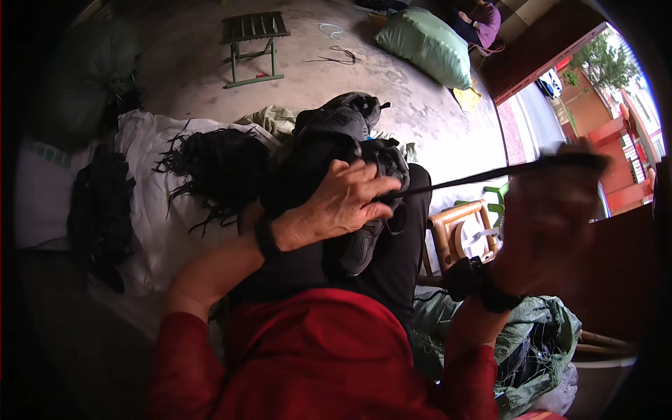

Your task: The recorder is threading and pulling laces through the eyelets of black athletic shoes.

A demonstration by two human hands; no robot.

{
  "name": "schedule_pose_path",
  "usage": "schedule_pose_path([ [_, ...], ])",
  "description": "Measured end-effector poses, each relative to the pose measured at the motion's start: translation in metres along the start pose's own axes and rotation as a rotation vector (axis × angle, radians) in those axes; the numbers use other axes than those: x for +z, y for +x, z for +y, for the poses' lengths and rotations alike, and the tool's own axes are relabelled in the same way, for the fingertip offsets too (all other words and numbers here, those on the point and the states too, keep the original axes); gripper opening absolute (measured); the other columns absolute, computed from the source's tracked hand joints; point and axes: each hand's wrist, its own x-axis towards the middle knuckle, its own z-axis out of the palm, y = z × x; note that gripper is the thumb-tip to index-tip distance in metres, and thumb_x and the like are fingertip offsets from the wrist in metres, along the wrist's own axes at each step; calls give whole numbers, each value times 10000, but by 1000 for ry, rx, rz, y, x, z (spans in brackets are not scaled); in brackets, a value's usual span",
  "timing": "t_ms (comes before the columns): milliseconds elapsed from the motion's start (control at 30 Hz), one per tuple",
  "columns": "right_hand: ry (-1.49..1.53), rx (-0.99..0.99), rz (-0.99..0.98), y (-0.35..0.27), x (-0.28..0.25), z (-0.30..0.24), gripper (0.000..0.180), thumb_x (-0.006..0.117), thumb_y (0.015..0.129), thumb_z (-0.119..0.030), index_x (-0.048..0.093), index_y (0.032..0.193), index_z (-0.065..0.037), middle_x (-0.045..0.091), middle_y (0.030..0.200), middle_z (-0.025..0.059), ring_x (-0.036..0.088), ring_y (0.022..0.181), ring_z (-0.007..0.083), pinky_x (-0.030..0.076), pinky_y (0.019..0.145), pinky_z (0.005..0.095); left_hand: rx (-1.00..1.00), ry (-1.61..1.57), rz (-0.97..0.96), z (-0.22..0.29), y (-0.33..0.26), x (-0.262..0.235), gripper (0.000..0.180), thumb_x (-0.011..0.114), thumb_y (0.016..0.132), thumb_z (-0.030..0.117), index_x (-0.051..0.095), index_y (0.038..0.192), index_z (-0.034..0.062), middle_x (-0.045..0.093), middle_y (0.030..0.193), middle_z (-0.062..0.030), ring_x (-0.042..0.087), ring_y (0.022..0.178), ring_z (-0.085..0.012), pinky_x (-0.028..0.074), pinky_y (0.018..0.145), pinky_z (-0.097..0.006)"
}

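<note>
A black shoe (360, 241) rests on my lap, sole facing me. My left hand (343, 203) lies over it and presses it down, fingers curled at the lace area. A black shoelace (462, 180) runs taut from the shoe up to the right. My right hand (553, 210), blurred and raised, is closed on the far end of that lace. More black shoes (343, 122) are piled just behind the one I hold.
A heap of black laces (210, 164) lies on a white sack (150, 210) to the left. A green folding stool (253, 45) and a green sack (427, 45) stand on the concrete floor beyond. A wooden stool (462, 234) is at my right knee, a netted bag (539, 343) below it.
</note>
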Motion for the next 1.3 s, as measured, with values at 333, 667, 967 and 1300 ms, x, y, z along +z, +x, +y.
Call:
schedule_pose_path([
  [333, -1372, -32, 632, -52, -130, 5, 318, 529, 990, -250, 612, 1112, 31, 701, 907, 135, 684, 794, 185, 550, 754, 307, -526, -1015, 640, -61, 0, -110, 262, 539, 960, 234, 668, 1013, 11, 603, 800, 26, 494, 721, -36, 368, 673, -170],
  [667, -1332, 114, 665, -80, -192, 36, 253, 563, 975, -211, 628, 1107, -5, 697, 911, 86, 644, 780, 115, 493, 709, 229, -1083, -1175, 404, -254, -37, -135, 183, 592, 925, 190, 676, 1022, 59, 663, 827, -9, 603, 734, -161, 481, 663, -297],
  [967, -1289, 189, 745, -73, -198, 36, 252, 556, 977, -222, 639, 1094, -15, 688, 850, 54, 606, 693, 81, 470, 634, 204, -963, -1430, 915, -263, -95, -273, 193, 468, 964, 106, 629, 1035, 28, 675, 930, -74, 645, 846, -202, 507, 903, -459],
  [1300, -1357, 179, 661, -60, -189, 50, 230, 553, 975, -196, 641, 1074, -9, 682, 831, 57, 609, 675, 90, 479, 625, 212, -1111, -16, 1060, -279, -169, -383, 249, 542, 850, 125, 599, 1073, 30, 638, 947, -108, 621, 879, -261, 510, 831, -374],
])
